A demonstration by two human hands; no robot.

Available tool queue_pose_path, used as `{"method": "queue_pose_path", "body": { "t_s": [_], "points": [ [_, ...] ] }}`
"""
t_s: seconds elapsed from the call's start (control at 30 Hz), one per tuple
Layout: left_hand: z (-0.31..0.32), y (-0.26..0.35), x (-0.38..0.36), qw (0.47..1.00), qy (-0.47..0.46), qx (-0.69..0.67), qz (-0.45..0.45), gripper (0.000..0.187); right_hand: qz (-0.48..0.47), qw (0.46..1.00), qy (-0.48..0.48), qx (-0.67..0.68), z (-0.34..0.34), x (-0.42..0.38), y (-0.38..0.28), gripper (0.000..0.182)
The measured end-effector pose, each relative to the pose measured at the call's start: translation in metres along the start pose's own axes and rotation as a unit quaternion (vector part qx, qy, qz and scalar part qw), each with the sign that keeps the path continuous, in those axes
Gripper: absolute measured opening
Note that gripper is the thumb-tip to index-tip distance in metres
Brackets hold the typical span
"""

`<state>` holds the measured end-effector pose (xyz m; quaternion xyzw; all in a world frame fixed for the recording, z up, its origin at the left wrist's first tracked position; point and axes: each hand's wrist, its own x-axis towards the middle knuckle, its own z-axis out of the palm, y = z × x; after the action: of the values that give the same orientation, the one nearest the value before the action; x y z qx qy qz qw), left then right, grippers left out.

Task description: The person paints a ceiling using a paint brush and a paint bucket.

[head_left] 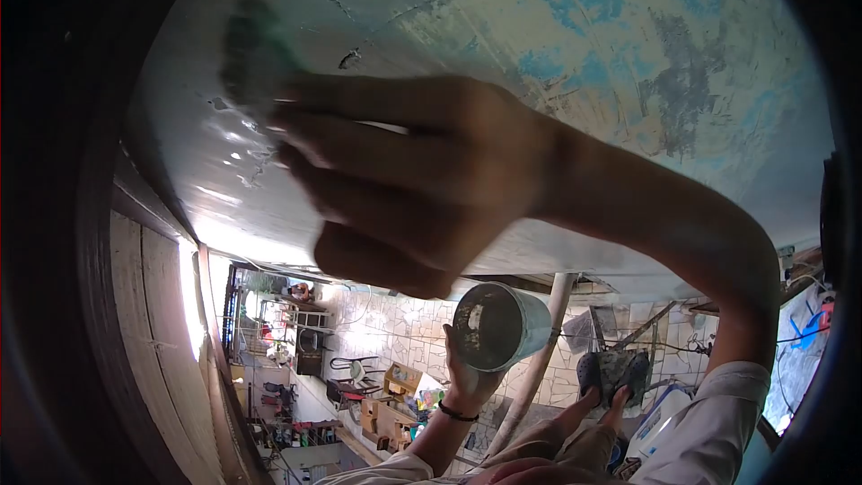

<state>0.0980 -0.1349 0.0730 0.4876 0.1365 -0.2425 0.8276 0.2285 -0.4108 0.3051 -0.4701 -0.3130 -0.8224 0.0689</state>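
My right hand (431,171) reaches up in front of me, its fingers closed round a blurred, dark greenish thing (256,54) that looks like a sponge or a wad. It is up against the painted surface (593,45), which carries patches of pale yellow, blue and grey and shows cracks. Wet, shiny spots (238,157) lie beside the fingers. Lower down, my left hand (469,375) supports a pale metal or plastic bucket (532,332) from its side and base. The bucket's mouth faces me, and its inside looks grey and smeared.
Far below is a floor of irregular stone tiles (417,319). A chair (352,368), wooden boxes (386,418) and clutter stand at the lower left. A pole (539,377) slants past the bucket. My feet (590,373) rest on a small platform. Wooden boards (157,332) line the left side.
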Motion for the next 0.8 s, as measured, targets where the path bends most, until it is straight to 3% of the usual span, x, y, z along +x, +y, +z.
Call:
{"method": "queue_pose_path", "body": {
  "t_s": [0.23, 0.37, 0.6, 0.7, 0.8],
  "points": [
    [0.001, -0.001, 0.0, 1.0, -0.016, -0.016, 0.002, 0.099, 0.017, 0.999, -0.045, 0.02, 0.015, 0.031, 0.041, 0.015],
    [0.006, -0.001, -0.002, 1.0, -0.002, -0.004, 0.005, 0.1, 0.048, 0.996, 0.055, -0.051, 0.007, -0.002, 0.018, 0.022],
    [0.001, -0.001, -0.002, 1.0, -0.012, 0.004, -0.01, 0.101, 0.052, 0.989, 0.12, -0.074, -0.007, -0.008, -0.004, 0.021],
    [0.003, 0.001, -0.005, 0.999, -0.03, -0.014, -0.021, 0.098, 0.036, 0.993, 0.102, -0.044, -0.006, 0.011, 0.02, 0.021],
    [0.012, 0.005, -0.006, 0.997, -0.057, -0.036, -0.025, 0.095, 0.021, 0.999, 0.025, -0.042, -0.018, 0.011, 0.038, 0.021]
  ]
}}
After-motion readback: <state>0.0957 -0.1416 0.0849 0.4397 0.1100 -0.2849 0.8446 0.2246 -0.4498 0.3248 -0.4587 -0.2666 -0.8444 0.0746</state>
